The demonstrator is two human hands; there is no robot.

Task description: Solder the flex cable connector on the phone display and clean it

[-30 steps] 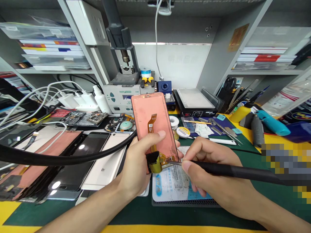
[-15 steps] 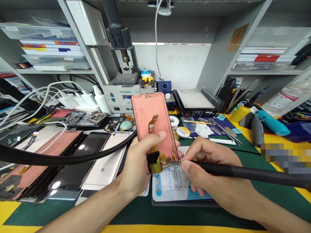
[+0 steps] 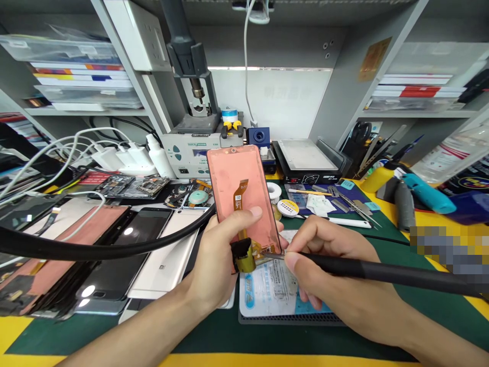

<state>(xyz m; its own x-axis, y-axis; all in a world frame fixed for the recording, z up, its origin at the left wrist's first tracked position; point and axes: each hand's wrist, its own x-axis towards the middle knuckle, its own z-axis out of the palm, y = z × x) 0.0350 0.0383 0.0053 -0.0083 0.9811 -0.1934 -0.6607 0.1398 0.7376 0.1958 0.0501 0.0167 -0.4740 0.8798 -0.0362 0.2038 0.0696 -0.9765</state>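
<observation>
Papers (image 3: 80,76) in plastic trays (image 3: 57,49) above phone screen (image 3: 225,178)

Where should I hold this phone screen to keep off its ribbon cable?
Best take the phone screen by its long edges near the top, coming from the left as your left hand does. The orange ribbon cable runs down the middle to the bottom end, so the upper edges stay clear.

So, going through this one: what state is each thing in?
Left hand: gripping the phone display panel.
Phone display panel: held up, copper-coloured back facing the camera.
Flex cable: lying along the panel's back.
Right hand: holding the soldering iron.
Soldering iron: tip at the panel's lower edge.
Silver Mi phone: lying on the mat, back up.
</observation>
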